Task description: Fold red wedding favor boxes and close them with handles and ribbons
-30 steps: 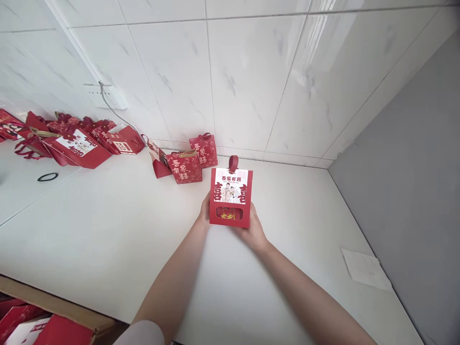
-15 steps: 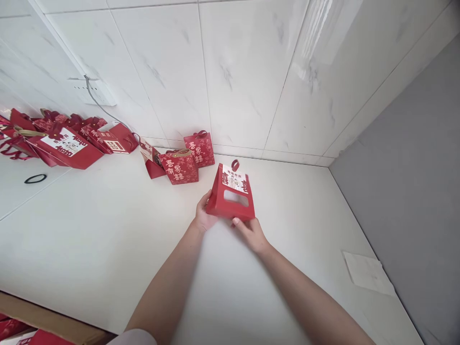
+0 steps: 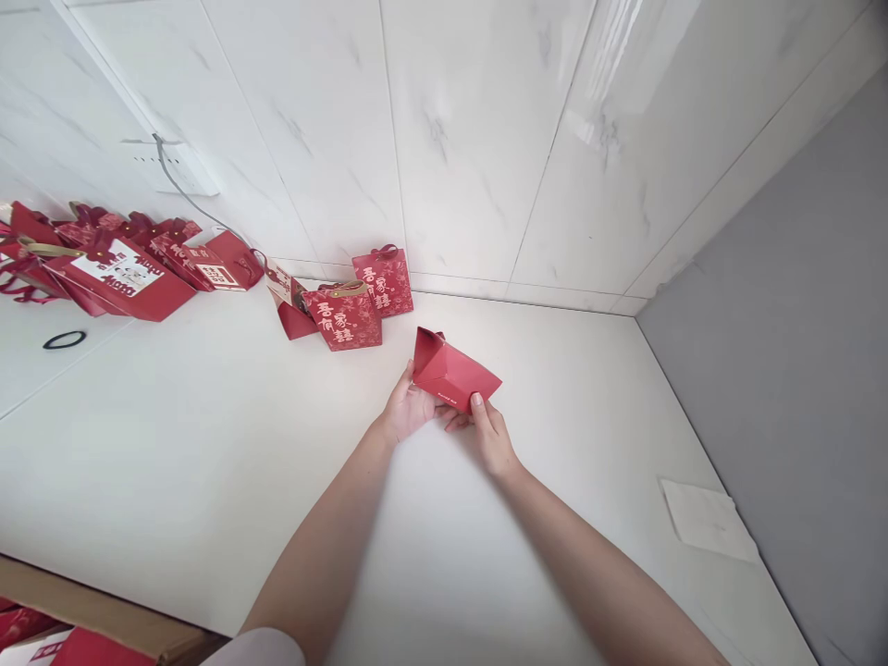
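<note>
A red gift box is tilted so that a plain red face with small pale print shows, above the white tabletop. My left hand supports it at its left side, with the thumb at the edge and the other fingers partly behind and below. My right hand grips its lower right edge, thumb on the red face and fingers underneath. A short ribbon shows at the box's top. Just left of the hands stand a patterned red box and another red box by the wall.
More red boxes crowd the far left by the wall, near a socket with a grey cable. A black ring lies on the tabletop. A cardboard carton holds red items at lower left. White paper lies right.
The box in my hands has been turned, so its printed, windowed face no longer shows and a plain red face does. Both hands still hold it.
</note>
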Available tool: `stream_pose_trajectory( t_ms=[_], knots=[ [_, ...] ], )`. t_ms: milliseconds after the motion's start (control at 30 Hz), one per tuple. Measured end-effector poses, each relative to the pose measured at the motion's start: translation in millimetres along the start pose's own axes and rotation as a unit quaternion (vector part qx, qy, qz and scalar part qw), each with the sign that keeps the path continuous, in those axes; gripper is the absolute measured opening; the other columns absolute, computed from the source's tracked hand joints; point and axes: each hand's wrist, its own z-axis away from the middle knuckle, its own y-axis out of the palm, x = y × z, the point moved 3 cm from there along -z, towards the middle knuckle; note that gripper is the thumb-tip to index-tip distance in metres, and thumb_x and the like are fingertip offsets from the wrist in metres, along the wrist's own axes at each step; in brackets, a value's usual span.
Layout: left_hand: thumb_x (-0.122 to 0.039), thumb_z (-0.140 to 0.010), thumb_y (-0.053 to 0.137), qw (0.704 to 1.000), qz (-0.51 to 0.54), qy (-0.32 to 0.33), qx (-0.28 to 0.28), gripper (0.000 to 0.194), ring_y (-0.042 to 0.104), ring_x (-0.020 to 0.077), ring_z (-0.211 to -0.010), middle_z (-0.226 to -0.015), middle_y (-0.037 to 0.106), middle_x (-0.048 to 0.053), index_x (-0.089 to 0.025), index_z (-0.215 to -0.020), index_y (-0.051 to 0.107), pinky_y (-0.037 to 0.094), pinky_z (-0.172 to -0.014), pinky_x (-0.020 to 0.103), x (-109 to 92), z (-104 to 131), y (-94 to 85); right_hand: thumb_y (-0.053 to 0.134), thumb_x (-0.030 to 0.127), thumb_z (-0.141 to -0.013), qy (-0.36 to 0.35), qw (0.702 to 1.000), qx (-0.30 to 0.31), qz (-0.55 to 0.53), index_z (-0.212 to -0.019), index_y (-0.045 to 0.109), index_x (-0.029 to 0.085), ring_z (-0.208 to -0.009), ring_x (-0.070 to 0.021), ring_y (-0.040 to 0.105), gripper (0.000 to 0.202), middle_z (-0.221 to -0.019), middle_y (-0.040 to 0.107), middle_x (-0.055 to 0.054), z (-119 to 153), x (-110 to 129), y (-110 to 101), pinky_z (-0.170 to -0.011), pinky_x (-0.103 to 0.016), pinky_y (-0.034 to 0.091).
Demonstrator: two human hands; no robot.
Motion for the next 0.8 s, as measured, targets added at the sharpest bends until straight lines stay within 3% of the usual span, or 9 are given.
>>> stream_pose_trajectory(
  t_ms=[267,467,600,700,800],
  knots=[
    [-0.083,-0.083,0.027,0.999,-0.035,0.004,0.020,0.087,0.050,0.0206,-0.061,-0.083,0.065,0.011,-0.018,-0.132,0.058,0.039,-0.066,0.036,6,-2,-6.9,0.030,0.064,-0.099,0.008,1.000,-0.002,-0.003,-0.097,0.070,0.018,-0.074,-0.0221,0.070,0.061,-0.094,0.075,-0.009,-1,-3,-1,-0.074,-0.038,0.053],
    [-0.075,-0.084,0.044,0.998,-0.054,0.032,-0.009,0.073,0.055,0.0202,-0.065,-0.089,0.068,0.012,-0.015,-0.117,0.066,0.041,-0.067,0.035,6,-2,-16.5,0.029,0.064,-0.099,0.007,1.000,0.002,-0.005,-0.099,0.068,0.020,-0.073,-0.0226,0.070,0.059,-0.096,0.075,-0.009,-2,-4,-1,-0.074,-0.040,0.053],
    [-0.079,-0.080,0.046,0.995,-0.078,0.056,-0.027,0.079,0.059,0.0231,-0.068,-0.093,0.071,0.014,-0.014,-0.120,0.065,0.043,-0.071,0.038,9,-2,-19.7,0.034,0.063,-0.098,0.015,1.000,-0.007,0.008,-0.098,0.065,0.020,-0.073,-0.0230,0.070,0.053,-0.091,0.074,-0.008,-2,-6,-1,-0.075,-0.041,0.055],
    [-0.074,-0.083,0.049,0.990,-0.078,0.096,-0.071,0.074,0.065,0.0297,-0.091,-0.111,0.071,0.015,-0.015,-0.126,0.063,0.046,-0.084,0.042,10,-4,-19.5,0.041,0.060,-0.097,0.005,0.999,-0.030,0.025,-0.120,0.058,0.023,-0.091,-0.0244,0.070,0.047,-0.111,0.071,-0.009,1,-6,-1,-0.081,-0.042,0.056],
    [-0.060,-0.080,0.065,0.963,-0.117,0.202,-0.133,0.066,0.056,0.0315,-0.123,-0.135,0.061,0.010,-0.022,-0.135,0.057,0.043,-0.100,0.041,7,-4,-18.6,0.048,0.058,-0.096,-0.036,0.998,-0.049,0.004,-0.153,0.026,0.032,-0.130,-0.0258,0.055,0.066,-0.151,0.046,-0.010,3,-4,-3,-0.096,-0.044,0.054]
  ],
)
